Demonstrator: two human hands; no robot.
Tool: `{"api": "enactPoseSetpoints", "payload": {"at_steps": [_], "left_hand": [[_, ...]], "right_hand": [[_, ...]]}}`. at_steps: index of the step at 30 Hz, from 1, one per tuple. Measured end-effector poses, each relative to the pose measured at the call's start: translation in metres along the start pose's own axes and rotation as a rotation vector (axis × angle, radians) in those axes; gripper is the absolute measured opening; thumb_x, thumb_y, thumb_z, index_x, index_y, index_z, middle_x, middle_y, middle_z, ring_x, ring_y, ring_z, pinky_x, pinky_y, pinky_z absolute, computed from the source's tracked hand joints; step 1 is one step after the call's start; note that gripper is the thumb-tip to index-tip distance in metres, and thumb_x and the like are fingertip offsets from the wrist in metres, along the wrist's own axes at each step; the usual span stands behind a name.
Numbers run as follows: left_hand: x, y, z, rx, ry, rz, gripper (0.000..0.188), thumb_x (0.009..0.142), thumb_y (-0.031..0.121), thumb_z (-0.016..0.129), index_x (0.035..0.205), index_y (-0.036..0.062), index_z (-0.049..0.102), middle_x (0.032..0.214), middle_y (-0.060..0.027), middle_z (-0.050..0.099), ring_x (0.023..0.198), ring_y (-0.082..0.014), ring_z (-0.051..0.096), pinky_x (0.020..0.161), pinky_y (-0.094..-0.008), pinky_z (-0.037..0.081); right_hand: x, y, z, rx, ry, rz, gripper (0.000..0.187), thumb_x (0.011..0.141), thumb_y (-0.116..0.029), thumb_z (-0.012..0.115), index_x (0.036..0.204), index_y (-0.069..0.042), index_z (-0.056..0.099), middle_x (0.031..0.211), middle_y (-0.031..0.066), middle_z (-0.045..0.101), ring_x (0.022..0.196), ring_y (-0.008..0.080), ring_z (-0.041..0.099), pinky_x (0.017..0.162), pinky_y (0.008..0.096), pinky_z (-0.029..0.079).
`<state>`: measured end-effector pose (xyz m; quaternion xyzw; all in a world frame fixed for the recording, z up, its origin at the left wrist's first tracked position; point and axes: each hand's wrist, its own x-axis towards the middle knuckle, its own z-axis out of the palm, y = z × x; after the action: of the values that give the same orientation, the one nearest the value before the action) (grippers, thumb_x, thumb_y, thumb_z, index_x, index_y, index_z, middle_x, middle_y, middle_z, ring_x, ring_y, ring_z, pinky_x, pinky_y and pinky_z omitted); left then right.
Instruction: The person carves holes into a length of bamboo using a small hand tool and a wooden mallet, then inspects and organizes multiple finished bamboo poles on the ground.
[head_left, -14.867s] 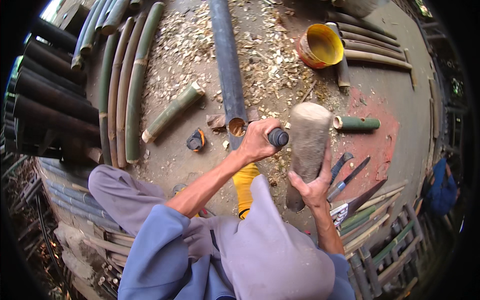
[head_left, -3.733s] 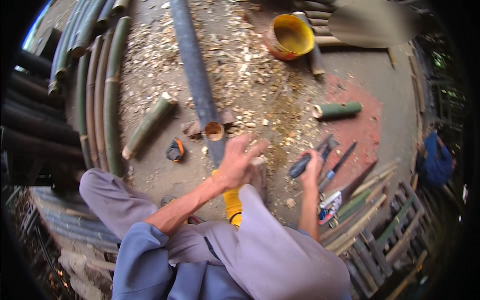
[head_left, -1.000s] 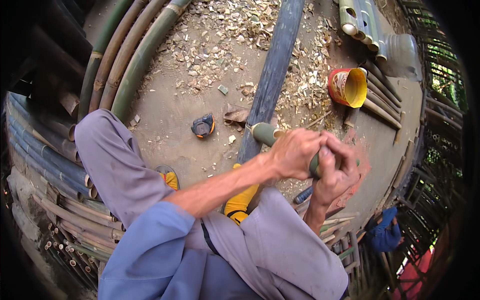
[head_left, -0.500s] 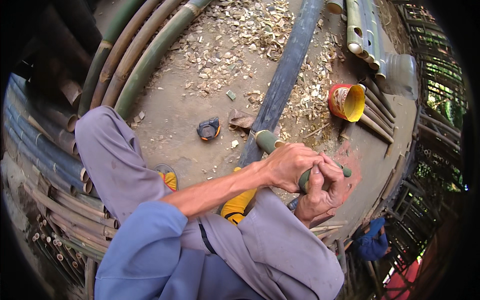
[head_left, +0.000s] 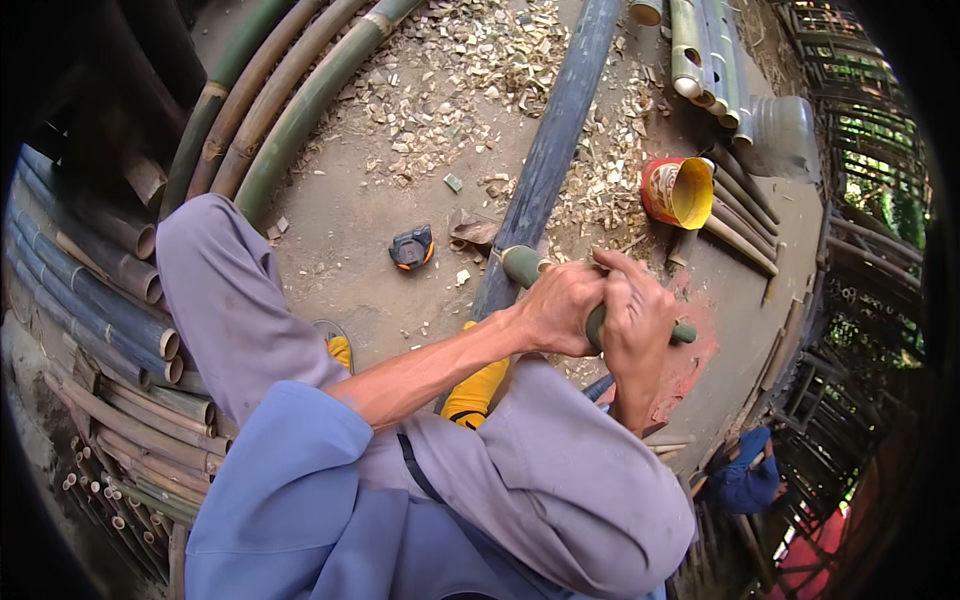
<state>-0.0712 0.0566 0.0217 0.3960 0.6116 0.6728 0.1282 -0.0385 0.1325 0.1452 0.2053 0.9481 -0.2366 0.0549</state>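
Bamboo piece: a short green bamboo piece (head_left: 525,265) lay level across both hands, one cut end just beside the dark pole (head_left: 545,170), the other end poking out past the right hand.
Left hand: the left hand (head_left: 560,305) was clenched around the bamboo piece, knuckles up, forearm stretched out from the blue sleeve.
Right hand: the right hand (head_left: 635,320) was wrapped over the same piece, touching the left hand, fingers curled down, wrist bent.
Dark pole: it ran long across the ground, from the top edge down to the hands.
Open room: bare ground lay left of the dark pole, with only a tape measure (head_left: 412,247) on it, near the pole.
Shavings: wood chips (head_left: 455,70) were strewn on both sides of the dark pole, further up.
Edges: long green poles (head_left: 290,115) curved well left of the dark pole; a stack of cut poles (head_left: 100,300) lay beyond them.
Bucket: a red and yellow bucket (head_left: 678,192) lay tipped on its side, right of the dark pole, near the right hand.
Feet: yellow shoes (head_left: 478,385) stood at the pole's near end, below the hands.
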Motion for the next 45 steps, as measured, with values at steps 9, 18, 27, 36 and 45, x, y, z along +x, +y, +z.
{"api": "enactPoseSetpoints", "payload": {"at_steps": [9,18,27,36,45], "left_hand": [[0.013,0.008,0.045,0.156,-0.103,-0.055,0.041,0.052,0.014,0.074,0.087,0.0054,0.054,0.078,-0.0108,0.060,0.078,-0.0315,0.062,0.070,-0.0421,0.049],[0.011,0.003,0.046,0.144,-0.116,-0.052,0.044,0.051,0.016,0.076,0.088,0.0055,0.055,0.079,-0.0104,0.061,0.078,-0.0317,0.063,0.068,-0.0422,0.051],[0.008,0.002,0.034,0.223,-0.227,-0.174,0.041,0.052,0.017,0.073,0.088,0.0014,0.061,0.084,-0.0151,0.063,0.079,-0.0347,0.063,0.071,-0.0402,0.053],[0.003,0.002,0.000,-0.039,-0.138,0.015,0.037,0.050,0.014,0.075,0.083,0.0036,0.061,0.078,-0.0125,0.060,0.071,-0.0309,0.060,0.062,-0.0384,0.048],[0.031,-0.003,-0.010,-0.080,-0.308,-0.096,0.046,0.045,0.017,0.076,0.086,0.0035,0.062,0.077,-0.0145,0.063,0.069,-0.0347,0.063,0.063,-0.0399,0.051]], "right_hand": [[-0.007,0.076,0.003,0.588,0.381,0.109,0.036,0.094,-0.019,0.048,0.113,0.007,0.062,0.099,0.0155,0.067,0.089,0.0210,0.064,0.084,0.0331,0.050],[-0.051,0.079,-0.016,0.621,0.435,0.087,0.041,0.086,-0.023,0.059,0.115,0.006,0.060,0.111,0.0162,0.062,0.104,0.0250,0.058,0.096,0.0375,0.044],[-0.027,0.077,0.027,0.908,0.343,-0.167,0.014,0.077,-0.001,0.061,0.089,0.004,0.067,0.097,0.0164,0.067,0.105,0.0298,0.060,0.099,0.0454,0.042],[-0.023,0.029,0.040,0.864,0.451,-0.116,0.012,0.077,0.003,0.061,0.088,0.005,0.066,0.092,0.0127,0.066,0.099,0.0266,0.060,0.094,0.0388,0.043],[-0.008,0.029,0.043,0.762,0.607,-0.069,0.011,0.080,0.004,0.060,0.090,0.007,0.063,0.093,0.0126,0.064,0.095,0.0247,0.060,0.090,0.0375,0.046]]}}
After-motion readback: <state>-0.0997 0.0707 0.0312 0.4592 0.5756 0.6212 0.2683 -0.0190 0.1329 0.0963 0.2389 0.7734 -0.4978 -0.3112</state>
